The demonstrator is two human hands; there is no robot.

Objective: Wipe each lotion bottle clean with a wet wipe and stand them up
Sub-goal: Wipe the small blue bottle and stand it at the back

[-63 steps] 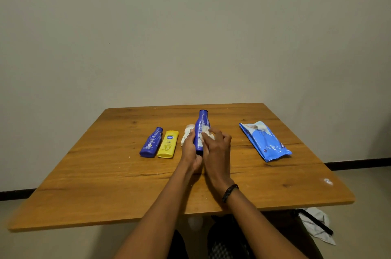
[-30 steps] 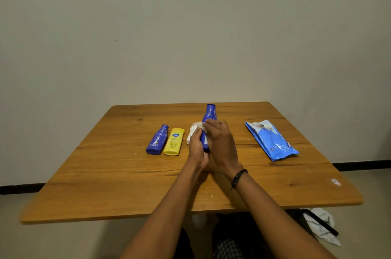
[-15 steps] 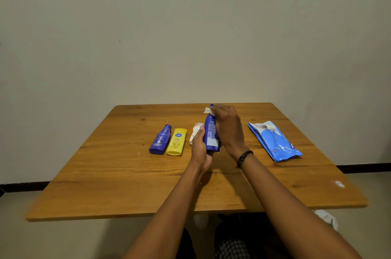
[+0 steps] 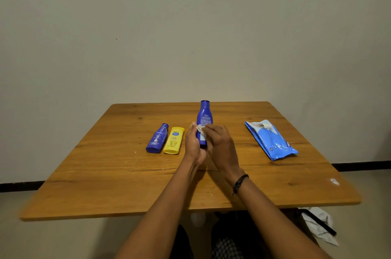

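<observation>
A tall blue lotion bottle [image 4: 204, 116] is held upright above the middle of the wooden table [image 4: 105, 174]. My left hand [image 4: 193, 146] grips its lower part from the left. My right hand [image 4: 220, 146] presses a white wet wipe [image 4: 200, 129] against the bottle's lower front. To the left, a small blue lotion bottle [image 4: 157, 138] and a yellow lotion bottle [image 4: 174, 140] lie flat side by side. The white bottle seen earlier behind my hands is hidden now.
A blue pack of wet wipes [image 4: 269, 139] lies on the table's right side, its flap peeled back. A white cloth with a dark strap [image 4: 319, 223] lies on the floor under the right front corner. A plain wall stands behind the table.
My right hand slid up to the bottle's cap with the wipe and has come back down to its lower part. The left hand kept hold of the bottle.
</observation>
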